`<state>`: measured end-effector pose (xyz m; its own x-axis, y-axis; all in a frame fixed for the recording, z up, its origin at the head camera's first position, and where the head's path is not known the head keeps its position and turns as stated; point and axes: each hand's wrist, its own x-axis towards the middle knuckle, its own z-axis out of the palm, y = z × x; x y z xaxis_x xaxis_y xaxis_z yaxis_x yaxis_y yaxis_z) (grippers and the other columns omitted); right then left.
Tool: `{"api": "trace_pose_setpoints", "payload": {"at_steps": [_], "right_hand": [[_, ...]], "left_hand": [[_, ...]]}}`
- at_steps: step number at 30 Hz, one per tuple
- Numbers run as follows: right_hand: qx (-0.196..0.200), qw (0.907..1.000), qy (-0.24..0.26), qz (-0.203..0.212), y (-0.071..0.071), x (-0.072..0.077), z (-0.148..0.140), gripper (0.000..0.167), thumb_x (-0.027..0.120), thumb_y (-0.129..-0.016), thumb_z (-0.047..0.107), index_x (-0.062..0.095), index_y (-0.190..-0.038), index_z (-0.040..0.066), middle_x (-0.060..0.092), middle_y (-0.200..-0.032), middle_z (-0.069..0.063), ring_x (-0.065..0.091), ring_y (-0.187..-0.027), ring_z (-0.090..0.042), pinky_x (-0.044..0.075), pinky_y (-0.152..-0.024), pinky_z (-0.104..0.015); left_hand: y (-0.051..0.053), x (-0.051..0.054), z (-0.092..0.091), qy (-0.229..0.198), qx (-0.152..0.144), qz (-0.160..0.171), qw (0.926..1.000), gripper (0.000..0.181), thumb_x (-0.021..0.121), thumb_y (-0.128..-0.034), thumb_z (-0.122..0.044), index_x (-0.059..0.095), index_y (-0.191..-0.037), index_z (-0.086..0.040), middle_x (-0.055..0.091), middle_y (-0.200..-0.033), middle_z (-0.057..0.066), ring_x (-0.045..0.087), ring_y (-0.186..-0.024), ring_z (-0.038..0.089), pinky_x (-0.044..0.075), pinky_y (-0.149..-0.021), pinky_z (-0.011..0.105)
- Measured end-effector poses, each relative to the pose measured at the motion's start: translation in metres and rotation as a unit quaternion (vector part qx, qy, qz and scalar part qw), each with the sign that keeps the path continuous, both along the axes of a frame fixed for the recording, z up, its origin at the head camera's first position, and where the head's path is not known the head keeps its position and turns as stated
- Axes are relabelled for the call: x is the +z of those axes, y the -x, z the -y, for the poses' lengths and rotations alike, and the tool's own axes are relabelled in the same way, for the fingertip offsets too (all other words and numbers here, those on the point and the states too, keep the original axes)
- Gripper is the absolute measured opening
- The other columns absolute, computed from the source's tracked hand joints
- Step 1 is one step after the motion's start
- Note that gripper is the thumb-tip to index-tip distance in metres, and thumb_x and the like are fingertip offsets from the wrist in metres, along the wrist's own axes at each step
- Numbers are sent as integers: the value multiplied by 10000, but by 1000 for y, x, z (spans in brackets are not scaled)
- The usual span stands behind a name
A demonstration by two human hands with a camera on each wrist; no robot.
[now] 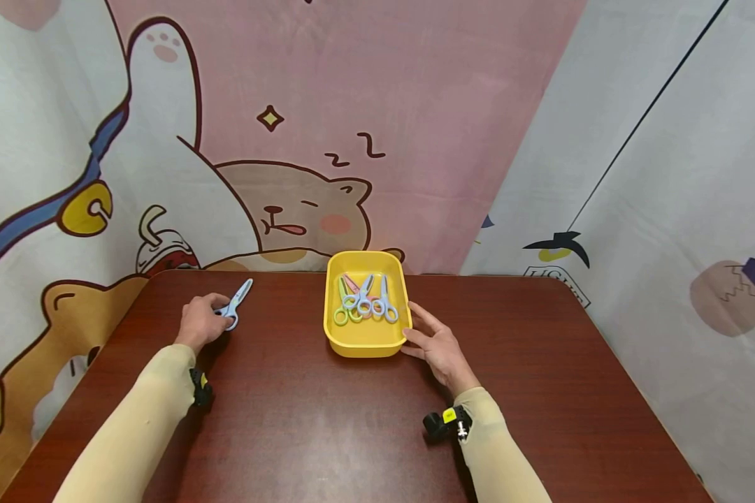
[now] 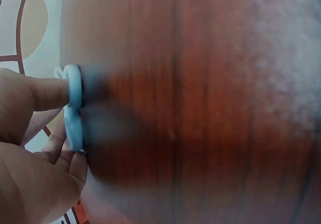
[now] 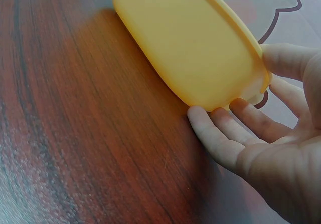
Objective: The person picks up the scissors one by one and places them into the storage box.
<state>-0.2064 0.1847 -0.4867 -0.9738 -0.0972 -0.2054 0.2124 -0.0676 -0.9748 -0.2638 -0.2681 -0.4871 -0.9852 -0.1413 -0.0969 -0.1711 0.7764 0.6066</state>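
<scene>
My left hand is at the table's left side and pinches a pair of light blue scissors by the handle loops; the blades point toward the back. Up close in the left wrist view, the thumb and fingers touch the blue scissors handles. In the middle stands a yellow plastic bin holding several small scissors in blue, green and pink. Against the bin's right side rests my right hand, fingers spread. In the right wrist view, its fingertips touch the yellow bin near a corner.
The brown wooden table carries the bin near its back edge. Behind it hangs a cloth backdrop with cartoon animals. Wrist cameras are strapped to both forearms.
</scene>
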Motion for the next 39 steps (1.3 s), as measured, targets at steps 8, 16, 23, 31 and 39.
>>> {"api": "trace_pose_setpoints", "payload": {"at_steps": [8, 16, 23, 31, 39], "right_hand": [[27, 10000, -75, 17, -1, 1, 0, 626, 629, -1015, 36, 435, -1583, 213, 458, -1504, -199, 634, -1220, -379, 571, -949, -481], [15, 9999, -106, 9, -1, 2, 1, 627, 630, -1016, 38, 433, -1584, 215, 469, -1504, -198, 626, -1232, -383, 572, -948, -479], [0, 10000, -90, -19, -2, 2, 1, 625, 621, -1020, 32, 424, -1590, 195, 463, -1511, -206, 624, -1233, -384, 565, -957, -499], [21, 9999, -111, -13, -1, 2, 1, 624, 615, -1024, 35, 416, -1593, 198, 455, -1522, -210, 622, -1236, -378, 549, -977, -515], [66, 9999, -100, -57, -1, 3, 1, 635, 618, -1023, 34, 401, -1601, 179, 450, -1521, -239, 620, -1232, -384, 527, -1003, -544]], "left_hand": [[-2, -1, -2, 71, -63, 38, 9999, 406, 704, -937, -63, 605, -1305, 76, 612, -1251, 341, 429, -1122, 463, 441, -897, 542], [-3, 0, 1, -370, -99, 239, 9990, 423, 716, -926, -22, 574, -1309, 87, 592, -1209, 314, 571, -948, 368, 518, -736, 364], [-2, 1, 3, -738, -134, 277, 9968, 463, 726, -916, -9, 550, -1335, 82, 585, -1222, 301, 593, -959, 356, 527, -727, 308], [-5, 1, 3, -1366, -244, 417, 9894, 526, 694, -922, 23, 503, -1406, 97, 583, -1252, 329, 636, -855, 260, 563, -664, 261], [-9, 7, -4, -1915, -434, 722, 9779, 539, 672, -947, 1, 473, -1436, 107, 547, -1277, 327, 626, -756, 180, 593, -645, 289]]}}
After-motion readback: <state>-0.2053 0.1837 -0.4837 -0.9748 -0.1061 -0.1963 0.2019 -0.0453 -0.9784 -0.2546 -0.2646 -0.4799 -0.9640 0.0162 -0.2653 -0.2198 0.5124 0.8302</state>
